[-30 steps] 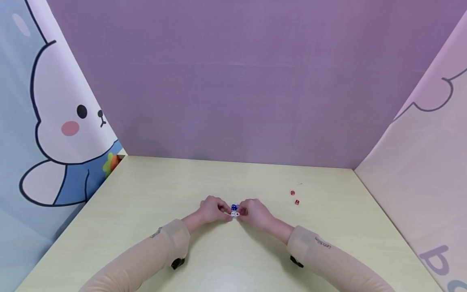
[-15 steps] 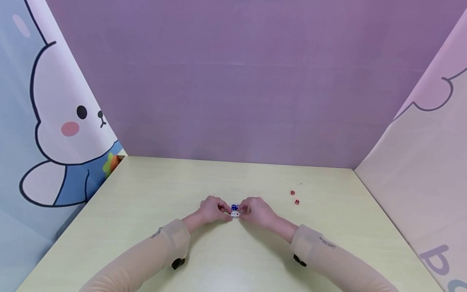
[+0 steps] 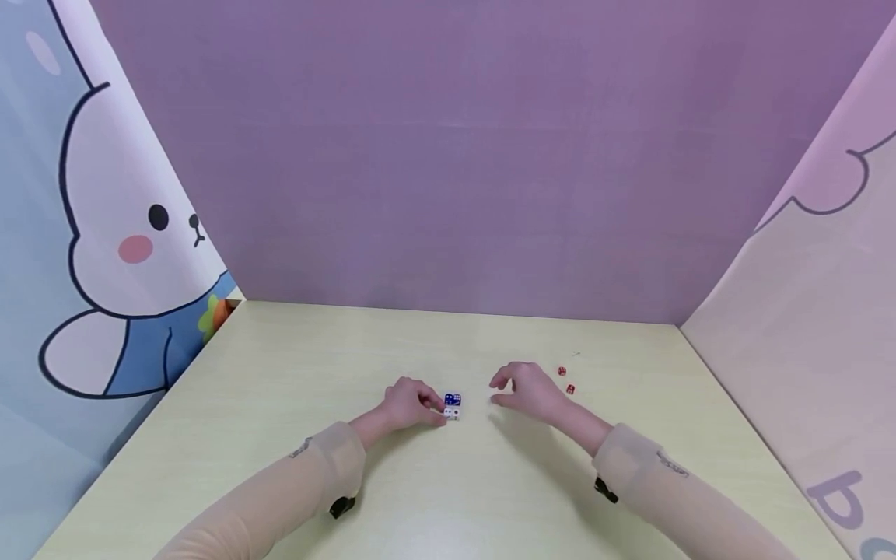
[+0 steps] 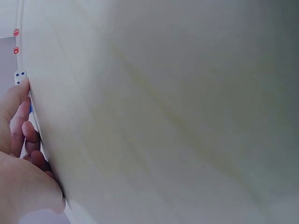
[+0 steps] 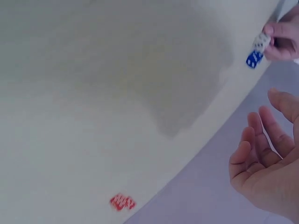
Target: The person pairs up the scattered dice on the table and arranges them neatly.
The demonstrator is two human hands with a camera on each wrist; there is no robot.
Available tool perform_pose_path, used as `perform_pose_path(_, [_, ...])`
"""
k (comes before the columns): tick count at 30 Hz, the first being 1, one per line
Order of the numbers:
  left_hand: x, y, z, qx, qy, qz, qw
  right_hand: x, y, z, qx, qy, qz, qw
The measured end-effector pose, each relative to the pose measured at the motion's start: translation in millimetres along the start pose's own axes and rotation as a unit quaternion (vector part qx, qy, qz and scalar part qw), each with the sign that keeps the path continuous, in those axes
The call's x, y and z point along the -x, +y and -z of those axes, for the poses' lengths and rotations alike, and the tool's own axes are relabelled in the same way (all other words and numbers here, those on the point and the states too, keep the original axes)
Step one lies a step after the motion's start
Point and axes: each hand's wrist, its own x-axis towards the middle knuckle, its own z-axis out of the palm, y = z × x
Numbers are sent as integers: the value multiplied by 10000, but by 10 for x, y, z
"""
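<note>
Two blue dice (image 3: 453, 399) stand in a row behind two white dice (image 3: 452, 413), packed close together on the table. At the left side of this block my left hand (image 3: 409, 403) holds the dice between thumb and index finger. The left wrist view shows the thumb against a white die (image 4: 20, 76), with the index finger near a sliver of blue die (image 4: 31, 108). My right hand (image 3: 530, 391) is apart from the block, to its right, with loosely bent fingers spread and nothing between them. Its fingers also show in the right wrist view.
Two red dice (image 3: 566, 380) lie to the right, just beyond my right hand. A small mark or thread (image 3: 576, 354) shows on the pale tabletop (image 3: 336, 342) behind them. A purple panel (image 3: 448, 171) rises at the table's back; printed cloths flank both sides.
My right hand has let go of the dice block and moved right, toward the red dice. My left hand stays at the block's left side.
</note>
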Motion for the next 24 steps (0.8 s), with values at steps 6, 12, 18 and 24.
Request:
perform_pose_path(6, [11,9,6,32,6,-28,10000,73,166,177,113,144,-273,9995])
perform_pose_path(12, [15,13,4,84,6,-9,10000,152,340,321,143,251,-481,9984])
perform_pose_path(18, [12,8,5,83,8,-35,10000,248,512,428,117,539,-648,9964])
perform_pose_path(24, [8,4,9,86,-36,-88,9999,363,721,428,143,683,-888,9936])
